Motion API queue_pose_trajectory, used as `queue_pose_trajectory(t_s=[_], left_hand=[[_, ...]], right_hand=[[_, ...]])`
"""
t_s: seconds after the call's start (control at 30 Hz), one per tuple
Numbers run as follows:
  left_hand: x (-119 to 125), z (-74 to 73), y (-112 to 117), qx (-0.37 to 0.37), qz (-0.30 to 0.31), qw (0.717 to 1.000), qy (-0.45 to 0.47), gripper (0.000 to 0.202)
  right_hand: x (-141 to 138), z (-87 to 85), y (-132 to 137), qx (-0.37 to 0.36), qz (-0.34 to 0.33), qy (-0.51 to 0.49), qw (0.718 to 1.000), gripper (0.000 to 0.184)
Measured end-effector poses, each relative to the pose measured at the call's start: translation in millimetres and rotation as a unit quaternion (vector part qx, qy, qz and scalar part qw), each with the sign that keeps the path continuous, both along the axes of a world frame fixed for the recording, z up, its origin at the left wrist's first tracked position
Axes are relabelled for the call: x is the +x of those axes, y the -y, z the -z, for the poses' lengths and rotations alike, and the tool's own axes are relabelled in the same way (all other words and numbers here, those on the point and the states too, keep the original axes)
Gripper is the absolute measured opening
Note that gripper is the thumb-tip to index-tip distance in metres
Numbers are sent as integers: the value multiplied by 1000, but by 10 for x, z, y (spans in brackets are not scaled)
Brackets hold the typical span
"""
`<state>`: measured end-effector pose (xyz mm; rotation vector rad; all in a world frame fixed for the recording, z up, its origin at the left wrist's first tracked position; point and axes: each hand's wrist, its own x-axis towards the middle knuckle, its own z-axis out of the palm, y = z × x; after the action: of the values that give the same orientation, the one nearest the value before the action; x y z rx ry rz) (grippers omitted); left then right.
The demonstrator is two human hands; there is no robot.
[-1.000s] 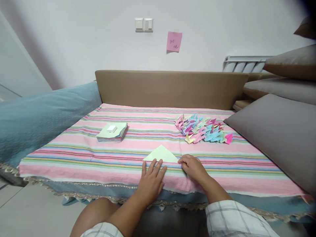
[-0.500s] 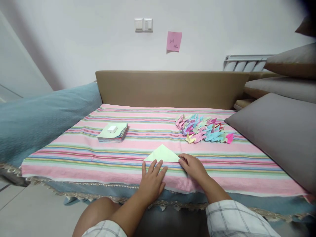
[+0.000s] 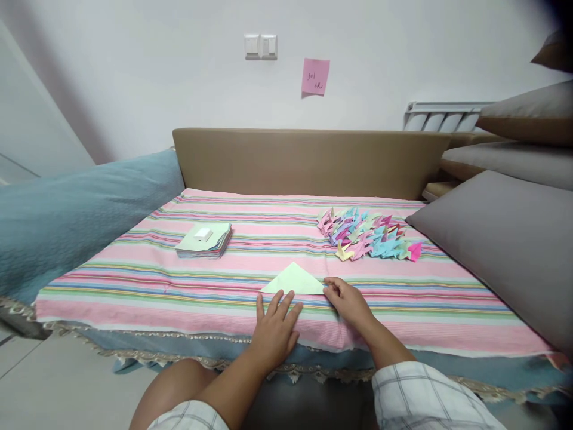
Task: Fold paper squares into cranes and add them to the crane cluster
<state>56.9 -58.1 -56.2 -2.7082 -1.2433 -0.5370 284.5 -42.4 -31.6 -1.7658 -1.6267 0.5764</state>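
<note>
A pale green sheet of paper, folded into a triangle, lies on the striped cloth with its point facing away from me. My left hand rests flat with spread fingers, the fingertips at the paper's near folded edge. At the triangle's right corner, my right hand pinches the paper between thumb and fingers. Farther back on the right lies a cluster of colourful folded paper cranes. To the left is a stack of square paper with a small white block on top.
The striped cloth covers the sofa seat, whose brown backrest stands behind. Grey cushions are piled on the right. A blue-covered armrest bounds the left side. On the wall are switches and a pink note.
Almost nothing differs. My right hand keeps its pinch at the paper's corner, and the left stays spread at the near edge. The view has shifted very slightly.
</note>
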Motion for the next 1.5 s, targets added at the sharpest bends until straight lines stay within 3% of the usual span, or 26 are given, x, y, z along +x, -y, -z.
queue_pose_trajectory(t_s=[0.37,0.6,0.77,0.9,1.07,1.17,1.27,1.5], left_hand=[[7,-36,19,-3,-7,1000,3,53],[41,-22,31,16,-10,1000,1,56],[65,-40,49,17,-28,999,5,52],[44,-55,38,9,-28,999,18,49],[-26,-77,6,0,6,999,32,49],[-66,-114,-14,-7,27,999,35,46],[-95,-165,-31,-12,44,998,43,47],[-127,-215,-58,-19,51,996,70,38]], right_hand=[[-42,13,13,2,-44,-164,986,34],[-127,-51,130,-61,-129,-307,941,52],[-201,-85,203,-97,-189,-344,915,66],[-209,-91,222,-100,-230,-325,912,65],[-109,-36,126,56,-160,-173,970,28],[-69,22,59,118,-146,-44,981,32],[-74,72,24,117,-146,13,982,36],[-99,104,-2,92,-132,21,987,22]])
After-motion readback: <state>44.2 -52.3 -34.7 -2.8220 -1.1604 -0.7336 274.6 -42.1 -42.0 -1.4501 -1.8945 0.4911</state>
